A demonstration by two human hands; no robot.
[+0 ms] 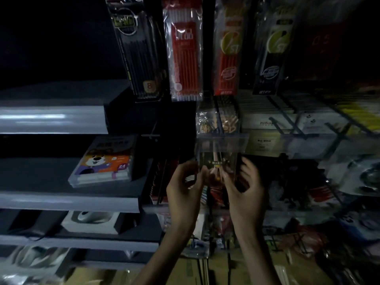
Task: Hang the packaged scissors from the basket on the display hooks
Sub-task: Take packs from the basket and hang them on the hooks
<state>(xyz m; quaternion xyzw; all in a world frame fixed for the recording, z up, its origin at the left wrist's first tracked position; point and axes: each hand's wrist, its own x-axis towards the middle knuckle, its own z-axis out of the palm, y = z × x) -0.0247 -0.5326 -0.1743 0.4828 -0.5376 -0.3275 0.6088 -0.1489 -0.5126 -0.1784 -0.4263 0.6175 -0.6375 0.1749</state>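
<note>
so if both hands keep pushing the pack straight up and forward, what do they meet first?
Probably the clear pack of wooden sticks hanging just above the packaged scissors that the left hand and right hand hold. Depth is unclear in this dim, blurred view.

Both forearms reach up and forward. The left hand (183, 187) and right hand (244, 189) face each other, fingers curled.

Two hands are up: the left hand (185, 187) and the right hand (244, 187). One clear packet (219, 155) sits between them. Four pen packs hang above: one black pack (139, 52), one red pack (185, 54), one orange-red pack (228, 56) and one dark pack (271, 56). One marker box (104, 161) lies on a shelf. Further goods are too dim to count.
</note>
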